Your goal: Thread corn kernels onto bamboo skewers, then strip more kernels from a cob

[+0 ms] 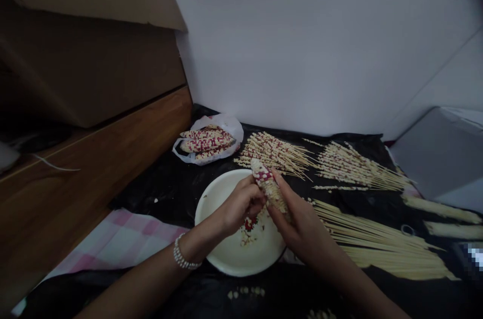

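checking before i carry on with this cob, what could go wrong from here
Kernels could miss the white bowl: the corn cob, held by the left hand and right hand, is near its rim, and loose kernels already lie on the black sheet. The right arm could also brush the bare skewers beside it, perhaps scattering them.

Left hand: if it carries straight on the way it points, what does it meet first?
Most likely the corn cob: the left hand points right at it, and its fingers seem to touch it already, though depth is unclear.
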A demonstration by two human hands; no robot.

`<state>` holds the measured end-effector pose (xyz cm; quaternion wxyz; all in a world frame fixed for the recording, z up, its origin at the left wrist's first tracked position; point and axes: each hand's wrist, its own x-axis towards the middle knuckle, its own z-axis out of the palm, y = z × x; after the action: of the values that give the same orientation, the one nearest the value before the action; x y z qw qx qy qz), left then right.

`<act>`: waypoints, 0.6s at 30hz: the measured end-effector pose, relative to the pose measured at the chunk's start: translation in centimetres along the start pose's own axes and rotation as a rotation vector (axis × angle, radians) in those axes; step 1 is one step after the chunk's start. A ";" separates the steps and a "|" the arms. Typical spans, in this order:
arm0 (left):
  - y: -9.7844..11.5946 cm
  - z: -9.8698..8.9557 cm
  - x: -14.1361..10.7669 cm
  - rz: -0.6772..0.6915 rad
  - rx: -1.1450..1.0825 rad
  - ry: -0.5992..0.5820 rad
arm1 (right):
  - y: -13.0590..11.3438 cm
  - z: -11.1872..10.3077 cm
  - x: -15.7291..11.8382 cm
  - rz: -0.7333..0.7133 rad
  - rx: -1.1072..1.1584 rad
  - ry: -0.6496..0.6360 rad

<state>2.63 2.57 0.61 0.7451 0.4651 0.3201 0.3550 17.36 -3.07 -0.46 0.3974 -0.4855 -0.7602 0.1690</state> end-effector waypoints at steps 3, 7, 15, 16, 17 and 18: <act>0.5 0.0 -0.2 -0.012 -0.021 -0.026 | -0.1 0.0 -0.1 -0.014 -0.042 0.016; 0.2 0.0 -0.2 0.005 0.045 -0.009 | -0.4 0.3 -0.3 -0.025 -0.105 -0.004; -0.4 0.1 0.1 0.021 0.037 0.033 | 0.0 0.4 -0.2 -0.045 -0.112 -0.031; -0.3 0.1 0.1 0.022 0.028 0.017 | 0.0 0.4 -0.1 -0.029 -0.123 -0.026; -0.2 0.1 0.0 0.025 0.029 0.004 | -0.1 0.3 -0.1 -0.008 -0.138 -0.025; 0.0 0.1 0.0 0.027 0.037 -0.005 | -0.2 0.3 -0.1 0.015 -0.156 -0.025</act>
<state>2.69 2.50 0.61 0.7323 0.4840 0.3185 0.3578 17.04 -3.26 -0.59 0.3477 -0.5183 -0.7723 0.1183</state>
